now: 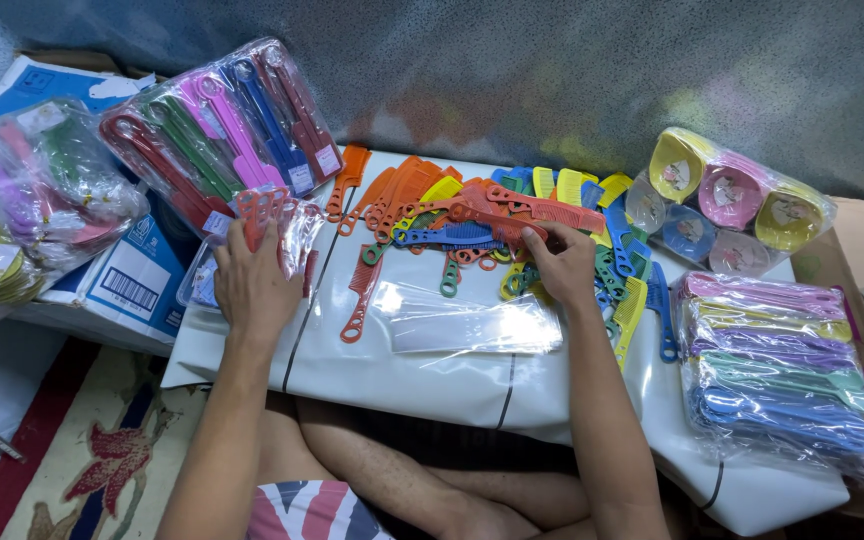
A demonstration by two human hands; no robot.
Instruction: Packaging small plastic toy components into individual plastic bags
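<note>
Right hand (564,265) grip is pinching a red comb (537,212) at the near edge of the loose comb pile (472,215); fingers are curling over it, thumb underneath as far as I can tell. Left hand (249,280) is lying flat, fingers spread, pressing down a small clear bag of red combs (277,225) rather than gripping it.

Risks, my read:
- The red comb is lying tangled with orange and blue ones just beyond the right grip; handle loops could be snagging, so a lift may be dragging neighbours along or scattering the pile.
- The empty clear sleeve (472,325) is sitting just under the right wrist, on a slick white sheet (352,375); a forearm sweep could be pushing it off.
- The bag under the left palm looks open-topped; easing pressure may be letting combs slide out.

Pose: both forearms are reaching forward from the lap, right wrist bending inward, left wrist straight. Bagged combs (777,370) are sitting outside the right elbow, another bagged set (222,130) beyond the left hand.
</note>
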